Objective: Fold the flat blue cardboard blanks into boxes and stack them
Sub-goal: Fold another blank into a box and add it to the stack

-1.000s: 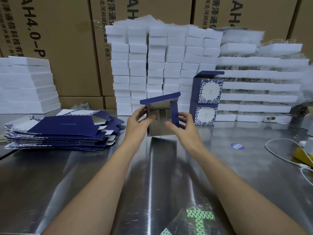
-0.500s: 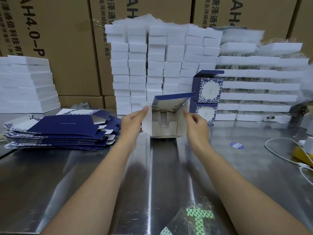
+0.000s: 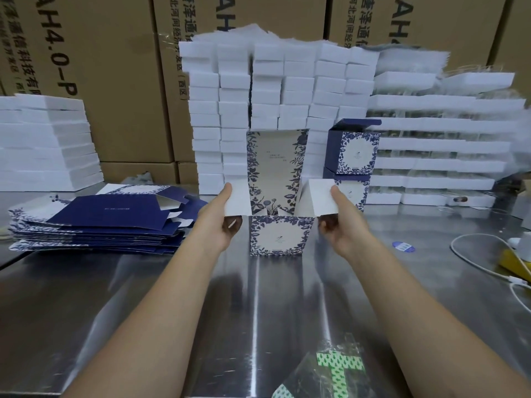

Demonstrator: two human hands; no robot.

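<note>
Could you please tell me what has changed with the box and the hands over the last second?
The box, held tilted in the air a second ago, now stands upright on the table with its lid raised. The left hand and right hand have shifted to pinch its white side flaps, spread outward. The pile of flat blanks and the two stacked boxes have not moved.

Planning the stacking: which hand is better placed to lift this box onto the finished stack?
Right, probably: the right hand grips the box on the side nearest the finished stack; the left hand holds the far side.
</note>
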